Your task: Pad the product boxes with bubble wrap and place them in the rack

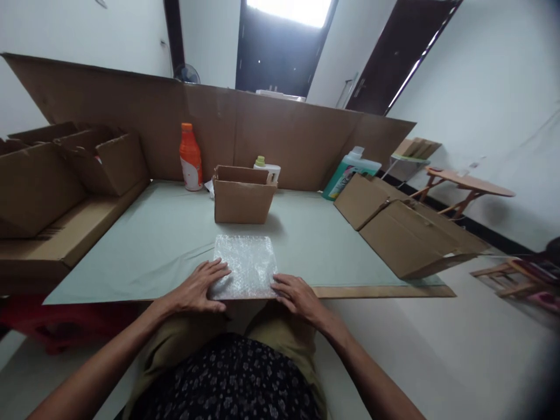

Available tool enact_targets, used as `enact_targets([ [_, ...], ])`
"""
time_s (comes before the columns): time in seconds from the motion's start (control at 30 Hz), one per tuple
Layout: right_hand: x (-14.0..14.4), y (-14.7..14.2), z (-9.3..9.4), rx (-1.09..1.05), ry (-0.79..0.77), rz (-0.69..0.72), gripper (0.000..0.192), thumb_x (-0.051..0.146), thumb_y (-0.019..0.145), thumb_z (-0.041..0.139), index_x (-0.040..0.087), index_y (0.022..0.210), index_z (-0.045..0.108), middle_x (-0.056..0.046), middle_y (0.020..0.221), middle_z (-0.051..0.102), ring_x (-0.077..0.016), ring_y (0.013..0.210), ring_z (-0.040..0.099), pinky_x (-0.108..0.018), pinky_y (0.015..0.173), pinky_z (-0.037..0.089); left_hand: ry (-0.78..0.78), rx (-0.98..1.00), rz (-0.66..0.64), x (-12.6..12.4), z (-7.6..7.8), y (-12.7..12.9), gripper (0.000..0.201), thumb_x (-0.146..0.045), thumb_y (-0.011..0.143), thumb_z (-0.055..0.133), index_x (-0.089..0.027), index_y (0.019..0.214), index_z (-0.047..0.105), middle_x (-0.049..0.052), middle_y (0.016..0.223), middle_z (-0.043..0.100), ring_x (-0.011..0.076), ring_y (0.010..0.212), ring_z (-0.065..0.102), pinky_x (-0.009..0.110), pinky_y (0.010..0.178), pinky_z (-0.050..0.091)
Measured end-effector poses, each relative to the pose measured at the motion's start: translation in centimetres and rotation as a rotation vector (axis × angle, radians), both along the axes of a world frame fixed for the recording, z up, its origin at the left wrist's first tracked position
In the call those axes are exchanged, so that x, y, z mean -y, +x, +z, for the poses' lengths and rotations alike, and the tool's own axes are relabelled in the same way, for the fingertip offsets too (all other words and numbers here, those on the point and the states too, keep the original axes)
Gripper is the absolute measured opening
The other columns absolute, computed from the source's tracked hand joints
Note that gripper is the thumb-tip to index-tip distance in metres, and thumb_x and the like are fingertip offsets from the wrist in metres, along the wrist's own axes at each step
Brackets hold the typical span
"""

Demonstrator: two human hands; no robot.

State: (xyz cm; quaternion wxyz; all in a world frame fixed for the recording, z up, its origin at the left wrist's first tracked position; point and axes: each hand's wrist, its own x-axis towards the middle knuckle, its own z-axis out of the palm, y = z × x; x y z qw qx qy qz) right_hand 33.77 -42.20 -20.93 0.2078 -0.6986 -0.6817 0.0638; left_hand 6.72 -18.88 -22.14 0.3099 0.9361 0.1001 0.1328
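A sheet of bubble wrap (pixel 246 263) lies flat at the near edge of the pale green table (pixel 153 245). My left hand (pixel 198 287) rests palm down on its near left corner, fingers spread. My right hand (pixel 296 294) lies flat at its near right corner, fingertips touching the wrap's edge. Behind the wrap stands a small open cardboard box (pixel 242 197). An orange bottle (pixel 190 158) is upright at the back left. A white bottle with a green cap (pixel 266 169) stands just behind the box.
A tall cardboard screen (pixel 284 134) runs along the table's far side. Open cartons (pixel 65 169) sit on the left; flattened cartons (pixel 406 230) lie on the right next to a teal jug (pixel 347 172). A small wooden table (pixel 468 186) stands farther right.
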Motion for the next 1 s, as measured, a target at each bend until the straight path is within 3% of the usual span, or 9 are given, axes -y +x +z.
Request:
enact_targets([
  [0.23, -0.8, -0.3, 2.6, -0.173, 0.083, 0.006, 0.019, 0.025, 0.094, 0.055, 0.026, 0.095, 0.075, -0.007, 0.121, 0.074, -0.0262, 0.121, 0.064, -0.047, 0.102, 0.049, -0.05, 0.014, 0.013, 1.9, 1.2, -1.9, 0.092, -0.058, 0.068, 0.081, -0.031, 0.149, 0.047, 0.011, 0.155, 0.047, 0.0386, 0.147, 0.036, 0.059, 0.122, 0.019],
  [0.37, -0.8, -0.3, 3.9, -0.529, 0.053, -0.136, 0.025, 0.037, 0.096, 0.05, 0.023, 0.095, 0.071, -0.005, 0.095, 0.076, -0.0235, 0.092, 0.071, -0.037, 0.085, 0.056, -0.256, 0.096, 0.25, 2.6, 1.1, -0.2, 0.048, -0.048, 0.076, 0.073, -0.027, 0.118, 0.071, 0.01, 0.128, 0.07, 0.0331, 0.122, 0.062, 0.048, 0.109, 0.044],
  [0.43, -1.2, -0.1, 3.4, -0.604, 0.04, -0.175, 0.025, 0.038, 0.089, 0.059, 0.022, 0.106, 0.069, -0.005, 0.094, 0.075, -0.0232, 0.09, 0.071, -0.036, 0.083, 0.056, -0.308, 0.097, 0.359, 2.7, 0.9, 1.0, 0.027, -0.045, 0.084, 0.062, -0.023, 0.093, 0.075, 0.008, 0.098, 0.077, 0.0276, 0.095, 0.07, 0.04, 0.088, 0.054],
  [0.5, -1.8, 0.1, 2.2, -0.638, 0.056, -0.204, 0.047, 0.035, 0.079, 0.07, 0.022, 0.123, 0.063, -0.006, 0.103, 0.075, -0.0241, 0.098, 0.07, -0.036, 0.088, 0.055, -0.322, 0.079, 0.407, 2.4, 0.9, 2.0, 0.03, -0.043, 0.089, 0.054, -0.02, 0.082, 0.073, 0.005, 0.08, 0.074, 0.0227, 0.076, 0.068, 0.032, 0.071, 0.053],
  [0.57, -2.7, 0.2, 0.9, -0.68, 0.074, -0.251, 0.059, 0.034, 0.076, 0.072, 0.021, 0.132, 0.058, -0.005, 0.1, 0.074, -0.0231, 0.093, 0.069, -0.035, 0.085, 0.055, -0.342, 0.066, 0.455, 2.0, 0.9, 2.9, 0.032, -0.042, 0.09, 0.05, -0.018, 0.078, 0.069, 0.003, 0.073, 0.07, 0.0194, 0.068, 0.064, 0.028, 0.063, 0.048],
  [0.67, -4.4, 0.4, -0.3, -0.728, 0.121, -0.362, 0.05, 0.038, 0.085, 0.06, 0.017, 0.131, 0.058, -0.001, 0.078, 0.068, -0.0185, 0.071, 0.064, -0.03, 0.069, 0.052, -0.342, 0.024, 0.527, 1.2, 0.9, 4.2, 0.034, -0.044, 0.088, 0.048, -0.018, 0.072, 0.064, 0.001, 0.067, 0.063, 0.0171, 0.065, 0.06, 0.026, 0.06, 0.044],
  [0.87, -6.9, 1.2, -1.3, -0.346, 0.136, -0.518, 0.048, 0.035, 0.088, 0.059, 0.016, 0.132, 0.059, -0.001, 0.077, 0.067, -0.0192, 0.071, 0.062, -0.031, 0.073, 0.048, -0.23, -0.168, 0.646, -0.2, 1.2, 6.1, 0.023, -0.038, 0.083, 0.053, -0.02, 0.071, 0.059, 0.0, 0.063, 0.057, 0.0177, 0.063, 0.055, 0.027, 0.062, 0.037],
  [0.93, -6.9, 1.4, -1.4, -0.154, 0.126, -0.518, 0.047, 0.032, 0.088, 0.059, 0.016, 0.132, 0.06, -0.006, 0.089, 0.072, -0.0239, 0.084, 0.065, -0.037, 0.082, 0.047, -0.186, -0.224, 0.676, -0.4, 1.5, 6.1, 0.016, -0.034, 0.081, 0.057, -0.02, 0.085, 0.064, 0.002, 0.071, 0.062, 0.0204, 0.07, 0.058, 0.029, 0.065, 0.037],
  [1.0, -6.9, 1.8, -1.3, -0.022, 0.107, -0.516, 0.048, 0.033, 0.089, 0.06, 0.015, 0.133, 0.059, -0.012, 0.105, 0.073, -0.0287, 0.098, 0.064, -0.042, 0.087, 0.046, -0.114, -0.276, 0.709, -0.4, 1.9, 5.9, 0.034, -0.035, 0.081, 0.06, -0.019, 0.111, 0.062, 0.006, 0.09, 0.067, 0.024, 0.083, 0.062, 0.03, 0.07, 0.04],
])
